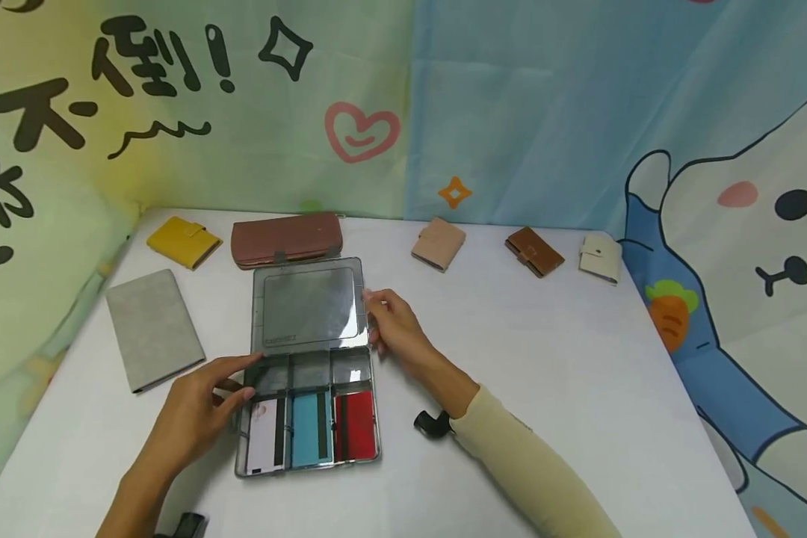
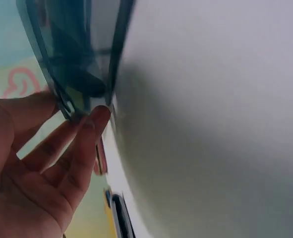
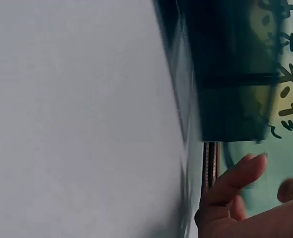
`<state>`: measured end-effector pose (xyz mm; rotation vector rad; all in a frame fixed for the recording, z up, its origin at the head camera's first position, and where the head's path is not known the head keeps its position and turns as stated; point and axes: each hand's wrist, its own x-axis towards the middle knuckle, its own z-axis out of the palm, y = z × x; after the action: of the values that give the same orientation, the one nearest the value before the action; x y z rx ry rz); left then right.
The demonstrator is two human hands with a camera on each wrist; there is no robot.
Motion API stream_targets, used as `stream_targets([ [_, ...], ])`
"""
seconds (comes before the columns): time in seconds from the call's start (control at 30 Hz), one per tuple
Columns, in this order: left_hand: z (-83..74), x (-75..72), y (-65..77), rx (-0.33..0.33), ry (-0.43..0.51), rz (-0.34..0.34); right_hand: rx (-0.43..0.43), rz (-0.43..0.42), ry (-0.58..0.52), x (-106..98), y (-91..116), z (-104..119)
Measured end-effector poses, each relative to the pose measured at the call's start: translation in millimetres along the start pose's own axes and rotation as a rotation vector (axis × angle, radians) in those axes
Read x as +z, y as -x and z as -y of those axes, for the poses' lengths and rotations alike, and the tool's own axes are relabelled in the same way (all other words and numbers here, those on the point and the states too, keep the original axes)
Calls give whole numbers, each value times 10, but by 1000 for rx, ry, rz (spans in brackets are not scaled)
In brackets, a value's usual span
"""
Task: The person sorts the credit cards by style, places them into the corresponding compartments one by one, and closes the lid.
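Note:
A see-through grey plastic card case stands open on the white table, its lid raised at the back. White, blue and red cards with dark stripes lie in its front compartments. My left hand grips the case's left side near the hinge; in the left wrist view its fingertips meet the case's edge. Beside the lid's right edge is my right hand, fingers loosely bent. The right wrist view shows a gap between the thumb and forefinger, just off the lid.
A grey notebook-like cover lies at the left. Along the back are a yellow wallet, a long brown zip purse behind the lid, and pink, brown and cream small wallets. A printed curtain hangs behind.

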<state>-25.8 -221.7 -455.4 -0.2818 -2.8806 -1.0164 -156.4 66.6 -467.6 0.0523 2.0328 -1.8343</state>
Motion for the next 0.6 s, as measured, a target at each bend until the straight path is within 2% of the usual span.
stream_targets([
  [0.13,-72,66,-2,-19,42,-22,-24,-24,-96,-56,35,39],
  [0.23,-122,103,-30,-28,73,-79,-55,-17,-113,-118,49,75],
  [0.33,-171,126,-80,-81,142,-139,-98,2,-121,-203,64,109],
  [0.4,-190,135,-124,-134,246,-164,-135,19,-121,-267,77,132],
  [0.47,-200,143,-166,-177,394,-173,-171,40,-115,-337,93,154],
  [0.6,-200,132,-219,-220,675,-140,-235,87,-61,-498,153,191],
])
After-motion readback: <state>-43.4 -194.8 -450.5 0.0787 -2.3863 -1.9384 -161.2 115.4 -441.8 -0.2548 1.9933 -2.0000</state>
